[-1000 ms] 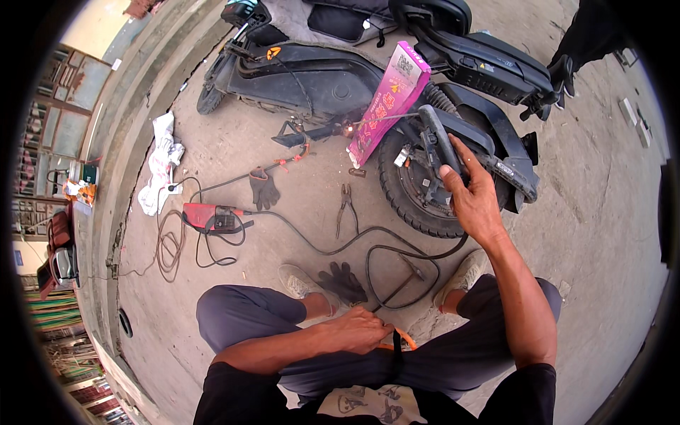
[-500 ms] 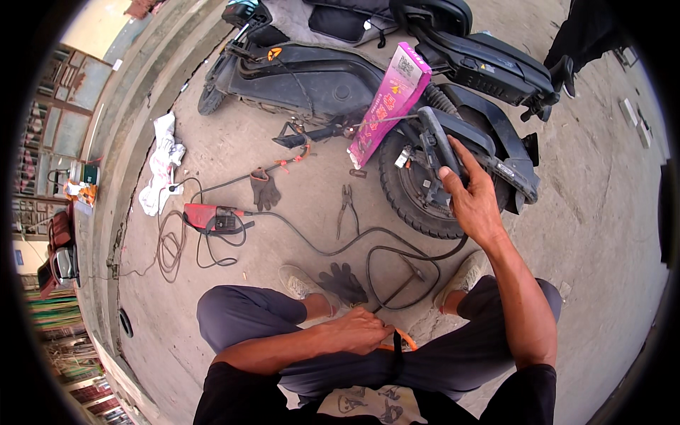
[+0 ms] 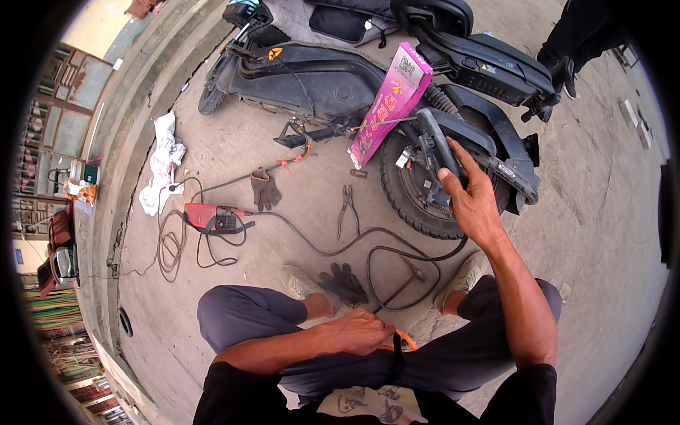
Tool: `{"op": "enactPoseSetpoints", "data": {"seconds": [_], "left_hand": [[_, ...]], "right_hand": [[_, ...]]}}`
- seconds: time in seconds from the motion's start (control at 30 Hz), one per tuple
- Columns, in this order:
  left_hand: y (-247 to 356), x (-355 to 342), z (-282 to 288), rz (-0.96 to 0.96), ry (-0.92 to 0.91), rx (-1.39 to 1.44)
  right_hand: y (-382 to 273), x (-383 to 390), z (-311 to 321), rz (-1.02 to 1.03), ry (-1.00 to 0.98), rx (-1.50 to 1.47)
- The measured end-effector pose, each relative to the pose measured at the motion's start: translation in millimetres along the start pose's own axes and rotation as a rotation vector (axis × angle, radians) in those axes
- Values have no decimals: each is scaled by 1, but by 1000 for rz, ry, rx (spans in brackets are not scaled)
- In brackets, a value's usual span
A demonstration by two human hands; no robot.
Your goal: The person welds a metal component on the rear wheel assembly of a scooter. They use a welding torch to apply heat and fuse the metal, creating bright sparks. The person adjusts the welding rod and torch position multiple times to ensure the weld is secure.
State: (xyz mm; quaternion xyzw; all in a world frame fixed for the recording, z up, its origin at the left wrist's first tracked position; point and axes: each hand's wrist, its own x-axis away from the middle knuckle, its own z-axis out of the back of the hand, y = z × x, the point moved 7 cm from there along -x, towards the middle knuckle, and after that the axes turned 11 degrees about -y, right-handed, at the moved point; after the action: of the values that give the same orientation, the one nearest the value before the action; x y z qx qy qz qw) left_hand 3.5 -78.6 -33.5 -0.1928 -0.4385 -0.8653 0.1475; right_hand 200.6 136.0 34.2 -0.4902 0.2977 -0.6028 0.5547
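Right hand point(image 3: 473, 202) was wrapped around dark welding holder point(image 3: 439, 137), thin rod point(image 3: 386, 122) at its tip, over scooter wheel point(image 3: 402, 207). Left hand point(image 3: 360, 331) lay curled at lap, near hammer point(image 3: 405, 282); its grip couldn't be told.

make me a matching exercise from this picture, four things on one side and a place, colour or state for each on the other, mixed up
1. pliers
2. long box
3. right hand
4. cloth

a. mostly white
b. holding a dark handle
c. pink
d. between a glove and a wheel

Pairs: 1-d, 2-c, 3-b, 4-a
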Motion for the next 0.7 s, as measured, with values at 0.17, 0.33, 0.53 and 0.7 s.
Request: {"op": "enactPoseSetpoints", "data": {"seconds": [0.17,0.33,0.53,0.7], "left_hand": [[-2,-2,-4,3,-14,0],[-2,-2,-4,11,-18,-6],[-2,-2,-3,12,-24,-9],[-1,-1,-2,2,-1,1]], "right_hand": [[-1,0,-1,-11,-5,11],[1,-1,-1,-3,-3,10],[-1,-1,-2,-9,-4,14],[0,-2,-2,-4,-4,7]]}}
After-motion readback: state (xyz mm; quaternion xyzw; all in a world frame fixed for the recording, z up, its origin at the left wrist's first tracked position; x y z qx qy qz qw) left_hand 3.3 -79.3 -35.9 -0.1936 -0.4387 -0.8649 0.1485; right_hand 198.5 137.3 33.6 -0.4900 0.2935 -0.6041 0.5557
